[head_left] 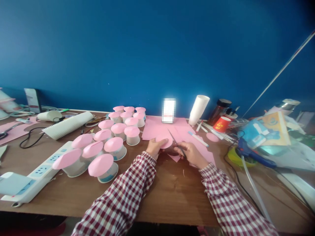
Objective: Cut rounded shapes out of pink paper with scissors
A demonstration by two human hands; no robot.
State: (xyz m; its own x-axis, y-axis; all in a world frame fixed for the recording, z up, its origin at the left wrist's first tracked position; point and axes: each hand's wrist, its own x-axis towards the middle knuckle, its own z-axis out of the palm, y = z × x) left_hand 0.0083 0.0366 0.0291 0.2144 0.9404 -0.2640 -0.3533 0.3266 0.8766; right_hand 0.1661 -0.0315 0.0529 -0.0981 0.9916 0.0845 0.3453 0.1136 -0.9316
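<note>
Left fingers (161, 143) pinch a round pink paper disc (168, 143), I think to steady it; right fingers (183, 144) hold grey metal scissors (173, 137).

A blue wall (123, 49) rises behind the far edge of the brown, wood-grained bench (169, 196), lighter leftward and darkening at upper right. A pale strip (299, 49) slants upward near the far right corner. Deep shadow (36, 220) lies below the near edge.

The table (169, 200) carries pink paper (155, 127), cups (108, 175) and a power strip (43, 171).
</note>
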